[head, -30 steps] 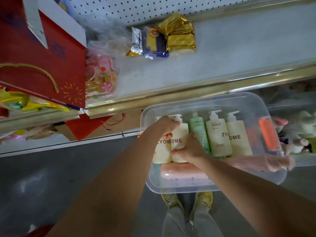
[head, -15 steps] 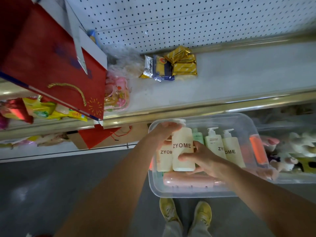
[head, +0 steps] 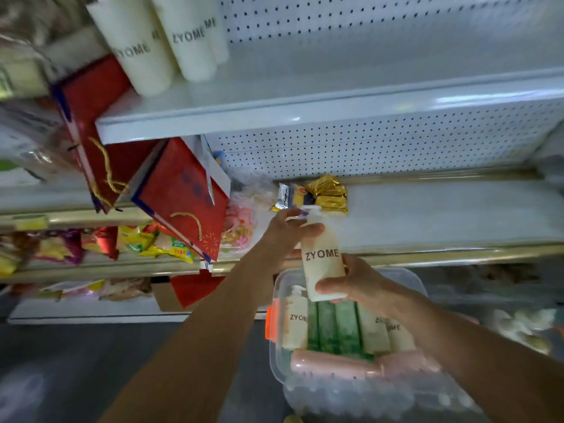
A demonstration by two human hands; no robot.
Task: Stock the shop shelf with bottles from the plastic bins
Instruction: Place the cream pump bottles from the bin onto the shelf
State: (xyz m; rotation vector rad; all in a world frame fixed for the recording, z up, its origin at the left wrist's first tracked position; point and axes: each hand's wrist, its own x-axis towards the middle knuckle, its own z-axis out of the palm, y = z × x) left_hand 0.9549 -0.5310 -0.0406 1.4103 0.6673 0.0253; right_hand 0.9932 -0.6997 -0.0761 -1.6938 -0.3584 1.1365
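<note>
A cream pump bottle marked ZYOME [head: 323, 257] is held upright above the clear plastic bin [head: 406, 277]. My left hand [head: 285, 232] grips its neck and shoulder just below the pump. My right hand [head: 351, 283] grips its lower body from the right. In the bin lie another cream ZYOME bottle [head: 295, 320], green bottles [head: 335, 326], more cream bottles [head: 386, 332] and pink bottles [head: 332, 364]. On the upper white shelf [head: 274, 111], at the top left, stand several cream ZYOME bottles [head: 171, 41].
Red gift bags [head: 183, 196] with gold cords hang at the left, over the shelf edge. Gold and blue snack packets [head: 317, 195] lie on the middle shelf [head: 442, 215] behind the held bottle. Colourful snack bags [head: 122, 244] fill the left shelves. A second clear bin [head: 518, 325] sits at the right.
Both hands have lifted the cream bottle out of the bin and up in front of the middle shelf. The camera has tilted up, showing the upper shelf with its bottles.
</note>
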